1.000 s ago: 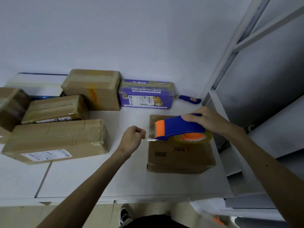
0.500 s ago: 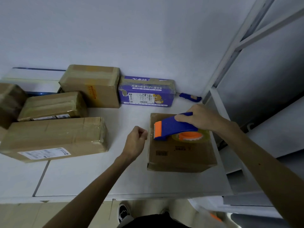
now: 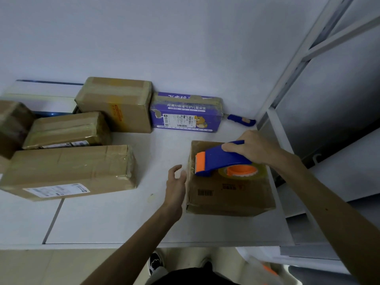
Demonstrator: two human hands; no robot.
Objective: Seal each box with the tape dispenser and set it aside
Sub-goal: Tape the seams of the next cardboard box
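Note:
A brown cardboard box with a barcode sits on the white table at the right. On its top rests a blue tape dispenser with an orange blade guard and a roll of clear tape; my right hand grips its handle. Just left of the box my left hand is held with fingers spread and relaxed, close to the box's left side and holding nothing.
Several taped brown boxes lie at the left and back of the table, with a purple printed box against the wall. A blue-handled tool lies behind it. A white metal shelf frame stands at the right.
My left hand has opened from a fist and dropped to the box's left side. The dispenser has come down onto the box top.

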